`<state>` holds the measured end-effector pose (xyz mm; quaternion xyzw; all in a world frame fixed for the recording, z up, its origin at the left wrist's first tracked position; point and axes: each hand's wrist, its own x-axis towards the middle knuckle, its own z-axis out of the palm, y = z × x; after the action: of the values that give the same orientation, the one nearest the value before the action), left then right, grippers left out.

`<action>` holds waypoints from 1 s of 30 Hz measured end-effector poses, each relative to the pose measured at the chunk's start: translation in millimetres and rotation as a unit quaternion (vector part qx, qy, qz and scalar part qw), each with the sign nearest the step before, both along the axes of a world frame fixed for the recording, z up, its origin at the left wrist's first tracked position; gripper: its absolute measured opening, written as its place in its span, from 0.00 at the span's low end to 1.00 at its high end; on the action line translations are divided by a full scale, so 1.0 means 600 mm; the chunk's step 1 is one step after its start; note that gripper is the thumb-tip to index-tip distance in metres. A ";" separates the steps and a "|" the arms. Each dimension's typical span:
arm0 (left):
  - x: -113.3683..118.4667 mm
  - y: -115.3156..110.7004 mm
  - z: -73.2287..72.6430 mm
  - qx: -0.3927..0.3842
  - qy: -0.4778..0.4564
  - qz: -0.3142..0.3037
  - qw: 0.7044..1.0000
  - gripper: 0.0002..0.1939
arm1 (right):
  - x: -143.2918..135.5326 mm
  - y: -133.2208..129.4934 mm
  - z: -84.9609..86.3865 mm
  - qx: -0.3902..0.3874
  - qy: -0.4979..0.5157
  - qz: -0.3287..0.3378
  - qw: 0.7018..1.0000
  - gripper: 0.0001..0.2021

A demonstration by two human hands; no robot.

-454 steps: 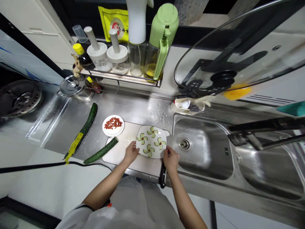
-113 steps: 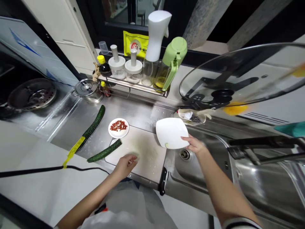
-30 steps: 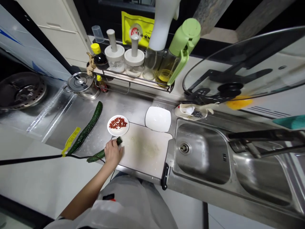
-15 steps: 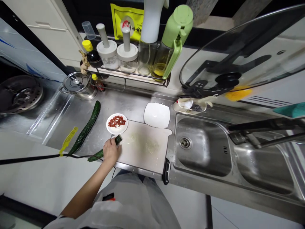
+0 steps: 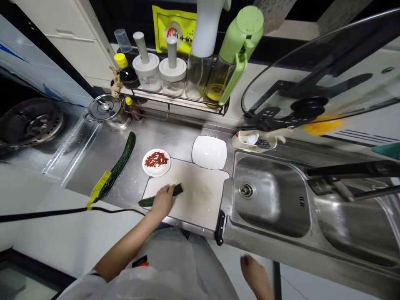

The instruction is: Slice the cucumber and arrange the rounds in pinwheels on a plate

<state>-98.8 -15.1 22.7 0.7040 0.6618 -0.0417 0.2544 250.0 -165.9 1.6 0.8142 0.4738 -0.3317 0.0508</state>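
Left hand (image 5: 161,201): the grip is closed around the cut cucumber (image 5: 177,190), fingers wrapped over its middle. The cucumber lies slanted across the front left corner of the cutting board (image 5: 200,196); its cut end points toward the board's centre, and its tapered end (image 5: 144,203) projects past the board's left edge over the table (image 5: 175,141).

Right hand (image 5: 254,271): low in the frame, below the front edge of the table and well apart from the board. It touches nothing visible. The fingers appear loosely extended; how far the grip is open cannot be told.

Cutting board: lies at the front edge of the table, just beside the left rim of the sink (image 5: 268,200). Pale residue marks the board's centre.

Knife: the black handle (image 5: 220,222) shows at the board's front right corner, between board and sink, overhanging the front edge.

Behind the board:
- Small round dish of red berries (image 5: 156,161), touching or just beside the rear left corner.
- White square plate (image 5: 209,152), at the rear right corner.

Whole cucumber (image 5: 120,163): lies diagonally on the table, left of the dish, with a yellow label (image 5: 99,188) near its front end.

Rear edge of the table: a wire rack (image 5: 175,98) carries bottles and jars, including a green-capped oil bottle (image 5: 233,58). A small lidded steel pot (image 5: 108,111) stands left of the rack.
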 end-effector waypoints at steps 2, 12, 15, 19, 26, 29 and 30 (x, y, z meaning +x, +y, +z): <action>0.039 0.002 0.006 -0.031 -0.051 -0.058 0.997 0.22 | -0.028 0.047 -0.017 -0.033 -0.003 0.041 0.999 0.10; 0.097 0.018 -0.034 0.005 -0.210 -0.117 0.971 0.16 | -0.117 0.150 -0.023 0.059 -0.042 0.025 0.997 0.22; 0.086 0.031 -0.041 0.081 -0.221 -0.124 0.964 0.13 | -0.122 0.147 -0.020 0.073 -0.063 0.025 0.995 0.22; 0.082 0.044 -0.041 0.115 -0.190 -0.159 0.962 0.16 | -0.140 0.148 -0.018 0.071 -0.050 0.041 0.995 0.22; 0.084 0.040 -0.043 0.091 -0.197 -0.132 0.967 0.19 | -0.132 0.134 -0.024 0.167 -0.035 0.001 0.985 0.17; 0.088 0.027 -0.048 0.095 -0.197 -0.089 0.972 0.19 | -0.111 0.125 -0.013 0.218 -0.018 -0.001 0.976 0.18; 0.091 0.022 -0.049 0.097 -0.192 -0.077 0.973 0.19 | -0.107 0.125 -0.007 0.226 0.005 0.010 0.974 0.18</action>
<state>-44.0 -2.1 -6.9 0.7690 0.5451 0.1397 0.3033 186.0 -91.0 -2.7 0.7981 0.5451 -0.2192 -0.1337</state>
